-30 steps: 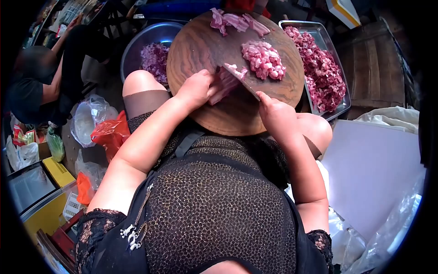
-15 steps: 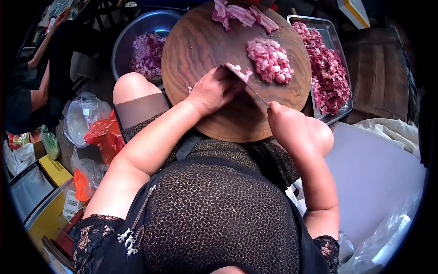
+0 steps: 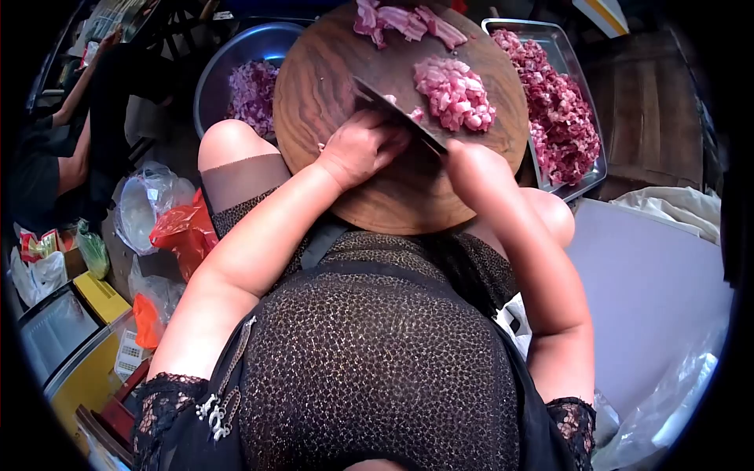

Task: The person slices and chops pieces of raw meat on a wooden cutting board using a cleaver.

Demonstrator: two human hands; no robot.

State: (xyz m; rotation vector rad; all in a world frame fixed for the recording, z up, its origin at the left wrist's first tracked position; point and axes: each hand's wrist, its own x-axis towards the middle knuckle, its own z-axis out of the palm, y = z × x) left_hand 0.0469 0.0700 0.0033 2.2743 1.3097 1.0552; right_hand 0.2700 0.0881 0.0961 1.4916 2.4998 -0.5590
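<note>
My right hand (image 3: 476,168) is wrapped round the handle end of a cleaver (image 3: 402,116), whose dark blade slants up and left across the round wooden chopping board (image 3: 314,74). Behind the blade, my left hand (image 3: 363,149) presses down with curled fingers on meat that it mostly hides; a pale bit pokes out beside the wrist. Small cut pieces (image 3: 416,115) lie just past the blade. A heap of diced pork (image 3: 455,93) sits on the board to the upper right. Several longer pork strips (image 3: 408,22) lie at its far edge.
A metal tray (image 3: 594,125) of chopped meat stands right of the board. At the left is a metal bowl (image 3: 208,94) with more chopped meat. Plastic bags (image 3: 184,228) lie by my left knee. Another person's arm (image 3: 75,157) shows at far left.
The cleaver has turned from showing its broad side with meat on it to a more upright, edge-on position. My right hand has shifted up and left. The view has moved slightly.
</note>
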